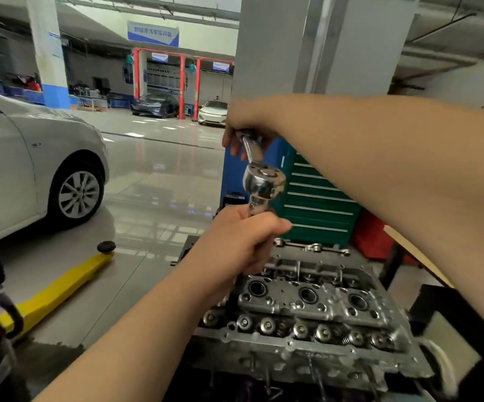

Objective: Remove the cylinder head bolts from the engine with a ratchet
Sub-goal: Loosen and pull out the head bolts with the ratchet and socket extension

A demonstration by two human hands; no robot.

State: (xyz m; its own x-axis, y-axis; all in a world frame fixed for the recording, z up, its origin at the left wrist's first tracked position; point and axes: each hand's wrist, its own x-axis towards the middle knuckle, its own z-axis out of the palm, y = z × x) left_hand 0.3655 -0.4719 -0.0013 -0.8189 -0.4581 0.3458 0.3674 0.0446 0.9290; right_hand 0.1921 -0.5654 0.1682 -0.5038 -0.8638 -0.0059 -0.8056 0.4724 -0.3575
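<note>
Setting: workshop floor stretching behind, car (32,158) at left, engine (307,314) sitting at lower centre.
Progress: judging early; bolts cannot be told apart, turning seems underway.
Ratchet (264,181): standing at frame centre above the engine's far left end.
Left hand (240,242): clenching the extension under the ratchet head.
Right hand (246,132): reaching across, gripping the handle.

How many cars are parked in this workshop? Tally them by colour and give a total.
Silver-grey car, near left: 1
Dark blue car, far bay: 1
White car, far bay: 1
Total: 3
</note>
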